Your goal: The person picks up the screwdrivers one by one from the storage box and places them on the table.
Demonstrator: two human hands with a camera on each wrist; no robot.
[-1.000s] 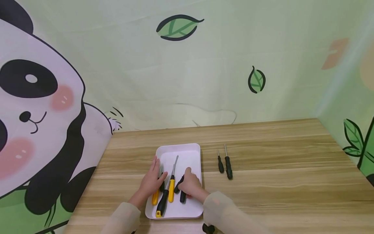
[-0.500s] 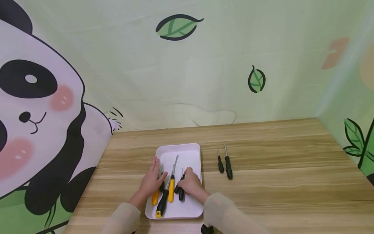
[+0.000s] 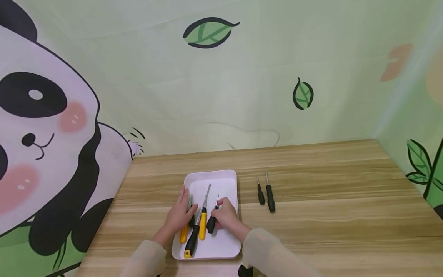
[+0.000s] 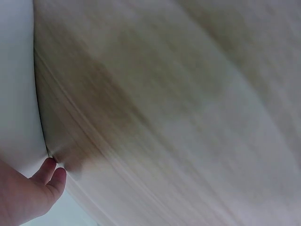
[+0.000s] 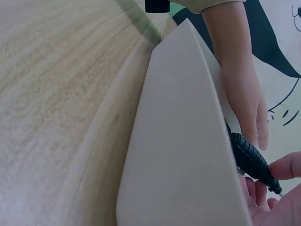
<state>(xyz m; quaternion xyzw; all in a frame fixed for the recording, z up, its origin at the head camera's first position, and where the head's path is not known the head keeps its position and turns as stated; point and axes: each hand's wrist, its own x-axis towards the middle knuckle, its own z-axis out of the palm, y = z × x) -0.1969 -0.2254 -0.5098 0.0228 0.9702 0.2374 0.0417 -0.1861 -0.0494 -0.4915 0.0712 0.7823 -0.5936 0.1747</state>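
Observation:
My right hand (image 3: 226,214) is over the right half of a white tray (image 3: 224,184), pinching a black-handled screwdriver (image 3: 212,225) between thumb and fingers. Its shaft points away from me; in the right wrist view the ridged handle (image 5: 251,157) shows above the tray wall (image 5: 178,127). My left hand (image 3: 179,213) rests at the tray's left rim with fingers extended. In the tray lie a yellow-handled screwdriver (image 3: 203,227), a black one with a yellow end (image 3: 192,242), and, partly hidden by my left hand, another yellow handle (image 3: 184,235) and a black one (image 3: 192,221).
Right of the tray, a small black screwdriver (image 3: 261,195) and a longer one (image 3: 270,198) lie side by side on the wooden table (image 3: 328,192). A printed wall cloth (image 3: 256,84) rises behind the table. A black object (image 3: 245,271) is at the near edge by my right sleeve.
My right hand has turned the black screwdriver; its handle now slants and has shifted left, with the shaft showing beyond my fingers. My left hand stays in place.

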